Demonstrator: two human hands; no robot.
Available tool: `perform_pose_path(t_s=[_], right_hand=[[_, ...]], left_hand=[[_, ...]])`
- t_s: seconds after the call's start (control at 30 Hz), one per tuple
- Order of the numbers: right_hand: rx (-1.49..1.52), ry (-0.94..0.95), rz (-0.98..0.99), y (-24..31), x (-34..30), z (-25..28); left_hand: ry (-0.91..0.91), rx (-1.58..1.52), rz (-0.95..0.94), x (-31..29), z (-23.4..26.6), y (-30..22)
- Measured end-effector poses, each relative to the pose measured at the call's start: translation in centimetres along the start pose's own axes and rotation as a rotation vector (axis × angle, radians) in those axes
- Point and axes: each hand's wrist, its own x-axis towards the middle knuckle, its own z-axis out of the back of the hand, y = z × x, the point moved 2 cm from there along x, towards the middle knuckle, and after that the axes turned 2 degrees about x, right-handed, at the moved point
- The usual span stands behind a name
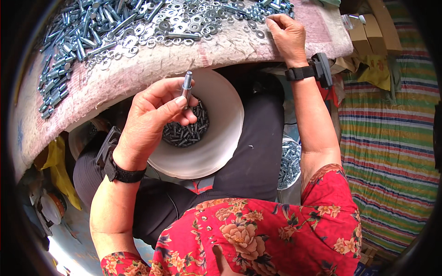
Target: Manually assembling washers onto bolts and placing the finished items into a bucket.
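My left hand point(159, 106) is above a white bucket and grips an anchor bolt point(187, 85) between thumb and fingers. The bolt stands nearly upright, its threaded end up and a smooth sleeve lower down. My right hand point(289, 39) rests at the right part of the cloth-covered table, fingers curled and pinched together. What they hold, if anything, is hidden. Loose flat washers point(195, 20) lie to its left, with a few close to its fingertips. Small shiny metal pieces point(276, 6) are heaped just beyond it.
A big pile of metal bolts and sleeves point(87, 27) covers the table's far left. Between my legs, the white bucket point(225, 106) holds many dark bolts point(186, 131). Another container of shiny bolts point(289, 161) stands beside my right leg. Cardboard boxes point(375, 32) and striped sheeting point(386, 152) lie right.
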Motion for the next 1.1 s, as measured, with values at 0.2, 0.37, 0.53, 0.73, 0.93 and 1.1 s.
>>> perform_pose_path(t_s=[0.2,0.37,0.53,0.73,0.93,1.1], right_hand=[[-0.169,0.011,0.248,0.6,-0.2,-1.1],[-0.157,0.156,0.13,1.0,0.0,-1.2],[-0.254,0.123,0.148,1.7,0.0,-2.4],[-0.377,0.002,0.202,1.5,0.2,-2.0],[0.037,-0.098,0.372,10.7,-3.7,-1.2],[0.248,-0.01,0.461,15.3,-7.7,-2.6]], left_hand=[[0.017,-0.005,0.005,0.3,-0.2,0.5],[0.008,0.001,0.022,0.4,-0.2,0.4],[-0.002,-0.007,0.016,0.4,-0.4,0.5],[0.005,-0.016,0.013,0.7,-0.8,0.2],[0.007,-0.01,-0.01,0.6,-1.5,-0.4],[0.052,-0.071,-0.089,0.9,-2.1,-0.6]])
